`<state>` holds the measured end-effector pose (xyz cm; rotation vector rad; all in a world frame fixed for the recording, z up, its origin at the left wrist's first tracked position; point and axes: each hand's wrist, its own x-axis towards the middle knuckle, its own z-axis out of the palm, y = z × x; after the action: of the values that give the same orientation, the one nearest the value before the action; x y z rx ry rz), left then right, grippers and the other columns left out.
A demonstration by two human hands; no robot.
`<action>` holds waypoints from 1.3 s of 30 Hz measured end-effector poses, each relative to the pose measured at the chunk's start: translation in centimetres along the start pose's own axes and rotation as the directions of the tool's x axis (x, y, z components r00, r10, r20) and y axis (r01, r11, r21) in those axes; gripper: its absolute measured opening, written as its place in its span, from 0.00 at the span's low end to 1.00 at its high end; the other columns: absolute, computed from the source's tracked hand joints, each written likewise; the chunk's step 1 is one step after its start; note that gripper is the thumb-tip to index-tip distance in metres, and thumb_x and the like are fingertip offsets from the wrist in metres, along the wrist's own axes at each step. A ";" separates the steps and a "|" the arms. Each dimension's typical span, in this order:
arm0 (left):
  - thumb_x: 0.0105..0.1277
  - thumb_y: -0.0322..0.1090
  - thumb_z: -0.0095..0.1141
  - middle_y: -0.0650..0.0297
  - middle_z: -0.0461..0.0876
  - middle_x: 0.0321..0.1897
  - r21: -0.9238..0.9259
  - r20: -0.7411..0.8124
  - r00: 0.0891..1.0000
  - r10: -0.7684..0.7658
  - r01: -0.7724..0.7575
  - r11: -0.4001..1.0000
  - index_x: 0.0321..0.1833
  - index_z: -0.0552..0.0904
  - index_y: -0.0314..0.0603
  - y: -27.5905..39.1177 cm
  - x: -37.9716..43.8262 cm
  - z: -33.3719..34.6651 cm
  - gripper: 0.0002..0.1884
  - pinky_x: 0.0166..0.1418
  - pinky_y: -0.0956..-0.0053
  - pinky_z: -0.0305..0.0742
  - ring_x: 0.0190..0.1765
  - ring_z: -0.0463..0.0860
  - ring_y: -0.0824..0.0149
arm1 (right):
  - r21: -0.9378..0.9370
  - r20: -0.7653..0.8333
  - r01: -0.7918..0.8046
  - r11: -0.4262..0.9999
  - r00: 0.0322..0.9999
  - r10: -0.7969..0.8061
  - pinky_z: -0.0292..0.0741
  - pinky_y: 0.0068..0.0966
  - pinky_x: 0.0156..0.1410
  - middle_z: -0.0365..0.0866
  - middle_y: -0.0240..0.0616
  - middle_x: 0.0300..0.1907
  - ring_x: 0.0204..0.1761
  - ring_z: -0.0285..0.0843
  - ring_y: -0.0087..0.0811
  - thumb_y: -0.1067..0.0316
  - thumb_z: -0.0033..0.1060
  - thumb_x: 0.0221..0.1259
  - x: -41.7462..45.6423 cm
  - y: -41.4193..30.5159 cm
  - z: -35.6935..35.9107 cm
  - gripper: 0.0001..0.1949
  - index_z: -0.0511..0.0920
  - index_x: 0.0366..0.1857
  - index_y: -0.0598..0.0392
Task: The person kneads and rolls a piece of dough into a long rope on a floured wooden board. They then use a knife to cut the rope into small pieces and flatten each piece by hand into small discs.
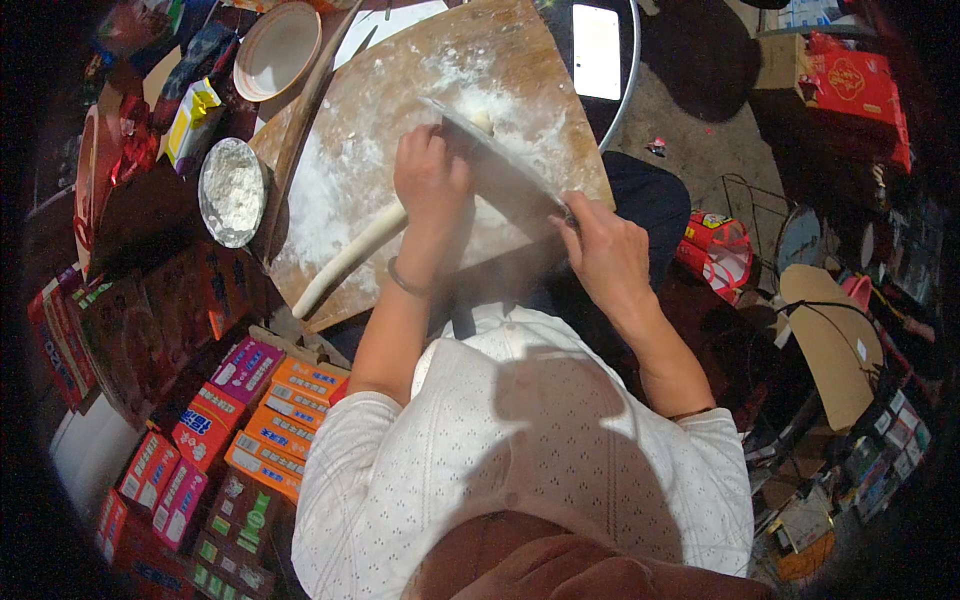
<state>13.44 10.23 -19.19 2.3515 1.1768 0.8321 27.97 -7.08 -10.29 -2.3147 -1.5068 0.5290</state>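
Observation:
A long rope of white dough (349, 259) lies across a floured wooden board (517, 45), running from its near left edge up under my left hand (433, 171). The fingers of that hand curl over the rope's far end and hide it. My right hand (611, 244) grips the handle of a wide-bladed kitchen knife (510, 154). Its blade stands on edge, slanting up and left, close beside my left fingers. Just beyond the blade sits a small cut piece of dough (481, 120). Whether the edge touches the dough is hidden.
A long wooden stick (300, 135) lies along the board's left side, beside a metal bowl of flour (234, 193). A large bowl (277, 51) stands farther back. A lit phone (597, 52) rests at the back right. Stacked packaged boxes (281, 427) stand at lower left.

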 end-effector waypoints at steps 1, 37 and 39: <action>0.53 0.26 0.59 0.50 0.80 0.45 0.010 0.032 0.999 -0.002 0.002 1.000 0.39 0.80 0.32 -0.1 -0.1 -0.1 0.11 0.53 0.53 0.76 0.49 0.79 0.46 | -0.014 0.009 -0.005 1.000 1.000 0.005 0.80 0.42 0.36 0.85 0.46 0.34 0.34 0.86 0.50 0.61 0.66 0.67 0.1 -0.1 0.1 0.12 0.78 0.49 0.52; 0.51 0.21 0.63 0.48 0.78 0.44 0.038 0.062 0.995 0.082 -0.084 0.996 0.46 0.80 0.33 -0.8 -4.5 1.5 0.17 0.50 0.51 0.75 0.49 0.78 0.41 | -0.022 -0.035 0.043 0.999 0.998 -0.043 0.81 0.46 0.37 0.84 0.50 0.37 0.35 0.85 0.54 0.68 0.65 0.64 -3.0 -1.8 1.0 0.13 0.76 0.49 0.55; 0.48 0.20 0.59 0.47 0.77 0.43 0.016 0.068 0.995 0.072 -0.073 0.997 0.42 0.79 0.33 -0.4 -4.3 1.4 0.16 0.51 0.50 0.74 0.49 0.77 0.40 | -0.008 -0.016 0.026 1.000 1.000 -0.026 0.80 0.47 0.37 0.84 0.50 0.37 0.35 0.85 0.54 0.67 0.65 0.65 -3.0 -1.8 1.1 0.12 0.75 0.48 0.54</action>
<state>12.06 6.87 -21.96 2.4301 1.0823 0.7616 24.93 -9.07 -10.08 -2.2969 -1.5317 0.4967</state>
